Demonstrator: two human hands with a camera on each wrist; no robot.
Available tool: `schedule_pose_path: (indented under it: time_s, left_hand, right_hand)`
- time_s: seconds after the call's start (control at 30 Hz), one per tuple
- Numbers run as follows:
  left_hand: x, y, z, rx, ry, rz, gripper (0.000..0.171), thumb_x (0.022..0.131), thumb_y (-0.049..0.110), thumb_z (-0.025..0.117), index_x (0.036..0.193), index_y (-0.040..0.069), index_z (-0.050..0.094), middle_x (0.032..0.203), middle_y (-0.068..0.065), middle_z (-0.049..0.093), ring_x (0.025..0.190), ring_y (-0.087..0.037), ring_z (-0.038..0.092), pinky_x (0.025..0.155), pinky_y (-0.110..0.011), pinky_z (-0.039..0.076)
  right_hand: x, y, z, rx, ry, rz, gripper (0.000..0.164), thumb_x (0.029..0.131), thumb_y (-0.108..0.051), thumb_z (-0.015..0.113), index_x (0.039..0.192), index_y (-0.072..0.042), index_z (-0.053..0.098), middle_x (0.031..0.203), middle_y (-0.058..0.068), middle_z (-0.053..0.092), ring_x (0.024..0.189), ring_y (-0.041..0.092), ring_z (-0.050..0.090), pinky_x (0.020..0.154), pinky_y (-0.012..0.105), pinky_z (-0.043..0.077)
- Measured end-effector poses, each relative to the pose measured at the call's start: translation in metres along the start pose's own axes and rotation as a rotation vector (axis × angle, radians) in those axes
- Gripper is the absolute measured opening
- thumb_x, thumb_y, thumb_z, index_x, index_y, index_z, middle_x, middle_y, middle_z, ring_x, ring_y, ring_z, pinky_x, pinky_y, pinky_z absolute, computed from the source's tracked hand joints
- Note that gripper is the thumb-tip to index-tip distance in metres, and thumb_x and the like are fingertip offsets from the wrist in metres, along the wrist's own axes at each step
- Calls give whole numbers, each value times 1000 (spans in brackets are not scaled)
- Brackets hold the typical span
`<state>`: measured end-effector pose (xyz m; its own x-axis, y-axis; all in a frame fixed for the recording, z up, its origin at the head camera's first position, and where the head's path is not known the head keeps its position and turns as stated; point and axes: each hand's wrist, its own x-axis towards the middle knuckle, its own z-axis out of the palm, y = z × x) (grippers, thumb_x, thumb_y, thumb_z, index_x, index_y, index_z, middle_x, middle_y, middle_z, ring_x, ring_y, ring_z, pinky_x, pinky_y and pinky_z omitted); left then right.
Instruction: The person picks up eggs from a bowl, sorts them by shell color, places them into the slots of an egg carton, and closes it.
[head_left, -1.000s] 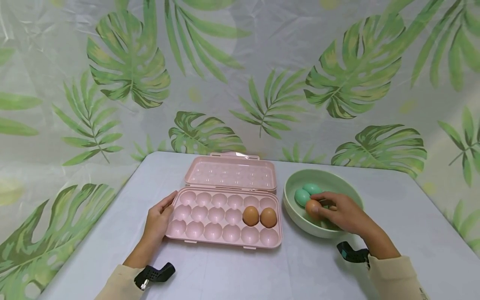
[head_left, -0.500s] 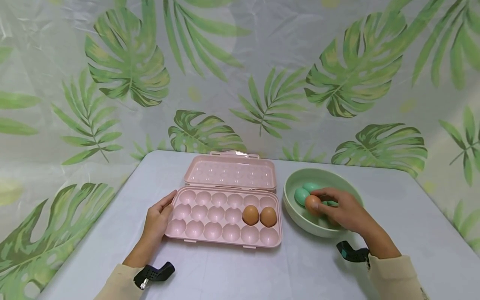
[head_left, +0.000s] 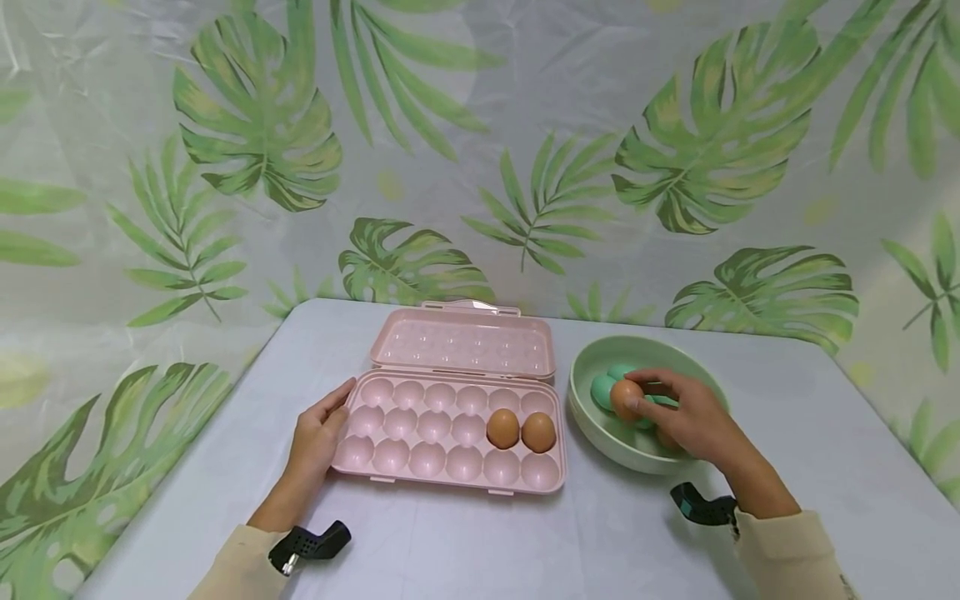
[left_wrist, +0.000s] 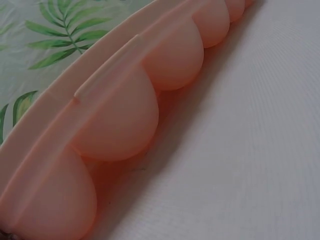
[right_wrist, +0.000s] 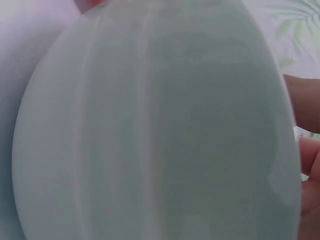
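Note:
My right hand (head_left: 686, 417) is over the green bowl (head_left: 600, 437), pinching a brown egg (head_left: 626, 400) between thumb and fingers. Beneath it in the bowl lie several green eggs (head_left: 603, 390), and another brown egg is partly covered by the hand. At the left, my left hand (head_left: 315, 437) grips the left edge of the open pink egg box (head_left: 450, 477), thumb near the rim. Two brown eggs (head_left: 503, 429) sit side by side in the box's middle row, at its right end. The bowl's outer wall fills most of the right wrist view, with fingertips (right_wrist: 304, 102) beyond the rim.
The egg box's lid (head_left: 465, 342) lies folded back behind the tray. A white cloth covers the table (head_left: 450, 550), and a leaf-patterned sheet (head_left: 420, 167) hangs behind it. The bowl stands close to the box's right side.
My right hand has lifted the brown egg slightly up inside the bowl, uncovering more of the green eggs below. My left hand stays at the box's edge.

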<state>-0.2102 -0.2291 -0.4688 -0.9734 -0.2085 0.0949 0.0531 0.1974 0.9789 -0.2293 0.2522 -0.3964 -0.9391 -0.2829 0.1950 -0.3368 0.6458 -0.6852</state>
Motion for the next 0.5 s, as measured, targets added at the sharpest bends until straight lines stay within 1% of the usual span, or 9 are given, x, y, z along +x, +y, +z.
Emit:
schedule_pose_path:
  time_s: [0.07, 0.1, 0.27, 0.33, 0.4, 0.5]
  left_hand:
    - [0, 0, -1, 5, -3, -6, 42, 100, 7, 43, 141, 3, 48, 146, -8, 46, 137, -15, 36, 101, -8, 33]
    - [-1, 0, -1, 6, -4, -7, 42, 100, 7, 43, 142, 3, 47, 146, -8, 46, 137, -15, 36, 102, -9, 32]
    - [-1, 0, -1, -5, -5, -2, 41, 100, 7, 43, 141, 3, 48, 146, -7, 46, 137, -15, 36, 103, -10, 32]
    - [-1, 0, 0, -4, -3, 2, 41, 100, 6, 43, 140, 2, 49, 146, -7, 46, 137, -15, 36, 103, -10, 32]
    - [0, -1, 0, -1, -3, 6, 41, 100, 6, 43, 140, 2, 49, 145, -8, 47, 137, -15, 36, 103, -10, 32]
    - [1, -1, 0, 6, -1, 9, 41, 99, 6, 43, 140, 2, 49, 145, -8, 47, 137, -15, 37, 102, -9, 33]
  right_hand:
    - [0, -1, 0, 16, 4, 13, 42, 93, -34, 63, 127, -9, 59, 127, 13, 59, 114, 38, 58, 91, 51, 48]
    - [0, -2, 1, 26, 6, 17, 43, 93, -34, 64, 127, -8, 59, 128, 13, 59, 114, 38, 58, 91, 48, 48]
    - [0, -7, 0, 61, 11, 20, 44, 93, -34, 64, 129, -9, 58, 128, 12, 59, 115, 35, 59, 87, 25, 49]
    - [-1, -9, 0, 84, 23, 7, 44, 93, -32, 64, 129, -9, 58, 127, 11, 59, 115, 31, 59, 85, 18, 49]
    - [-1, -11, 0, 108, 43, -13, 43, 93, -30, 65, 129, -9, 58, 126, 10, 60, 114, 24, 60, 86, 15, 49]
    - [1, -13, 1, 138, 78, -66, 41, 92, -25, 66, 128, -6, 58, 123, 10, 61, 110, 10, 59, 89, 13, 48]
